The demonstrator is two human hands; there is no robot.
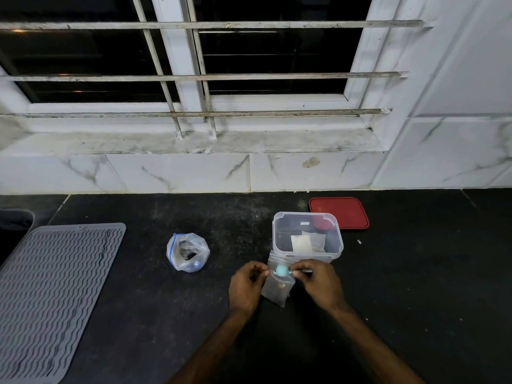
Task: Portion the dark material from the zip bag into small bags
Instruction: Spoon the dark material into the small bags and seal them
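Both hands are working just above the near middle of the dark tabletop [415, 273], holding a small clear bag [277, 291] between them. The left hand [245, 286] is pinching the bag's top left corner with curled fingers, and the right hand [318, 281] is pinching its top right corner the same way. The bag is hanging down from the fingertips, tilting slightly. A small teal piece [282, 270] is sitting at the mouth of the bag between the two hands; what it is cannot be told. The zip bag [177, 254] is resting open on the tabletop to the left of the hands, well apart from them, with the dark material [191, 254] lying inside it. Just beyond the hands, a clear plastic box [279, 239] is standing with small packets [302, 243] in it, and a red lid [349, 212] is lying flat behind it. A grey ribbed mat [55, 286] is lying at the far left.
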